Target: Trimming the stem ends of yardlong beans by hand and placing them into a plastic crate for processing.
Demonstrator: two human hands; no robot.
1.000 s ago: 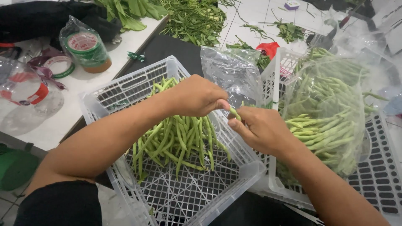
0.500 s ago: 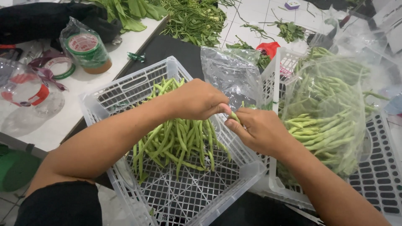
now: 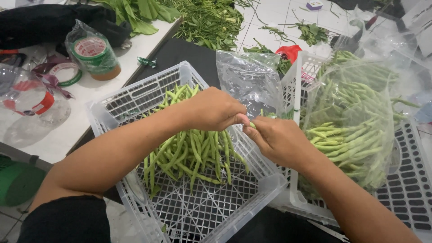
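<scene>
Compared with a second ago, I see both hands hold almost the same station over the white plastic lattice crate (image 3: pixel 135 96): left hand (image 3: pixel 215 109) and right hand (image 3: pixel 278 140) meet fingertip to fingertip, pinched together on one green bean (image 3: pixel 252 125). The bean shows less between them, so I judge its end is being snapped. The trimmed bean pile (image 3: pixel 193 153) lies in the crate; the clear plastic bag of beans (image 3: pixel 355 130) stands right.

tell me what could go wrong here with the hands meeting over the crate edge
The left hand and right hand pinch one green bean right above the white crate rim, so a snapped piece might fall between the crates. The clear bag of beans bulges beside the right wrist and could be nudged over.
</scene>
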